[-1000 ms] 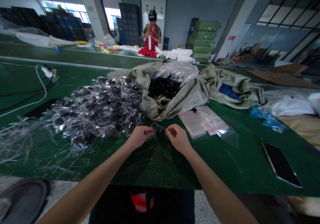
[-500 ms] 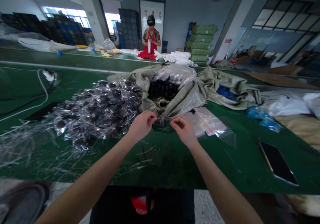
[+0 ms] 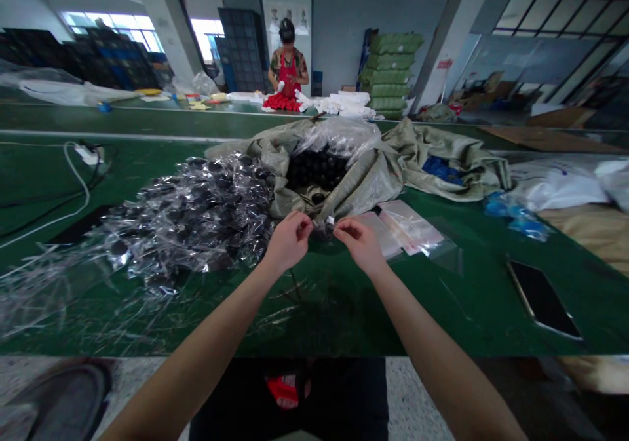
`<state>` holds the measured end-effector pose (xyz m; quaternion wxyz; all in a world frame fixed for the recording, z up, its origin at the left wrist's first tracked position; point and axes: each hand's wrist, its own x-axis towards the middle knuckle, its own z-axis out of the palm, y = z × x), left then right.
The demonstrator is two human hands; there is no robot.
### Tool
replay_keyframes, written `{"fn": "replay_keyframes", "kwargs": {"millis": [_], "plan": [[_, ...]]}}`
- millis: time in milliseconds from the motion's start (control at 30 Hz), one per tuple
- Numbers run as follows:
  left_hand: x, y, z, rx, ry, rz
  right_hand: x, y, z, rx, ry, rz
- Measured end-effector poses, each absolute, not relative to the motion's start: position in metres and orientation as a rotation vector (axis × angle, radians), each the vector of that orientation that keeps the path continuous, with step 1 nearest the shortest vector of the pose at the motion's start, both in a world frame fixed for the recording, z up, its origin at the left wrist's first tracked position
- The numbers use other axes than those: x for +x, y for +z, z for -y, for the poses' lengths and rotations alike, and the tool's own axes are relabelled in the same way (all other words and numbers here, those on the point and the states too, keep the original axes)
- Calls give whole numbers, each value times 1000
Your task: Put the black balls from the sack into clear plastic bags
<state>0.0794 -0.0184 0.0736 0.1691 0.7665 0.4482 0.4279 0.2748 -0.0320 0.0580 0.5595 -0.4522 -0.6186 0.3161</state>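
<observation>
My left hand and my right hand pinch the two ends of a small clear plastic bag with a dark object inside, held just above the green table. Behind the hands lies an open grey sack lined with clear plastic and filled with black round pieces. To the left spreads a heap of bagged dark pieces in shiny clear wrappers. A stack of empty clear bags lies just right of my right hand.
A phone lies at the right on the table. Blue wrappers and white sheeting are further right. A white cable with plug runs at the left. A person in a red apron works at a far table.
Both hands have lifted the small bag away from me toward the sack's mouth and drawn closer together. The view has shifted slightly.
</observation>
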Motion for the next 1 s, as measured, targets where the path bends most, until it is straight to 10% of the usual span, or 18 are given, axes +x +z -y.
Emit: {"fn": "replay_keyframes", "kwargs": {"millis": [1000], "plan": [[81, 7, -14, 1180, 973, -1099, 280, -8, -8, -1030, 1291, 1059]]}}
